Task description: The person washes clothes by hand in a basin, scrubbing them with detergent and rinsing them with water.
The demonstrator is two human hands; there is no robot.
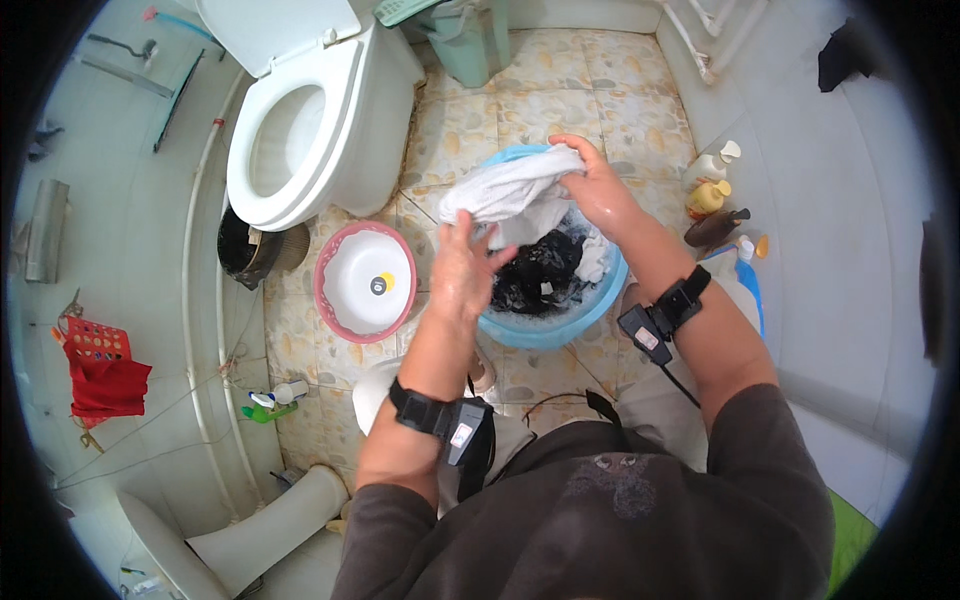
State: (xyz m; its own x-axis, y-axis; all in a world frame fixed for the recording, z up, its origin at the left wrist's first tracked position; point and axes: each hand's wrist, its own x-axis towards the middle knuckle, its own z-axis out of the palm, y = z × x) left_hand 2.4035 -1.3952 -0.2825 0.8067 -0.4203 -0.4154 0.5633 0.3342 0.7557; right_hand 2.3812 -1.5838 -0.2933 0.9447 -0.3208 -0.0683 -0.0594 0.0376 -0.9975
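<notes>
A wet white cloth [514, 187] hangs bunched above a light blue basin [551, 337], held up at its right end by my right hand [596, 187]. My left hand [463, 266] is at the cloth's lower left end, its fingers apart and its thumb stretched towards the basin. The fingertips overlap the cloth's edge; a firm grip does not show. Inside the basin, dark wet fabric [544, 270] lies in sudsy water, with a smaller white cloth piece [595, 255] along the right side.
A pink-rimmed white basin [367, 326] stands on the tiled floor to the left. Beyond it are a toilet [352, 142] with its lid raised and a black-lined bin [259, 247]. Bottles [707, 199] line the right wall. A green bin [469, 49] stands at the back.
</notes>
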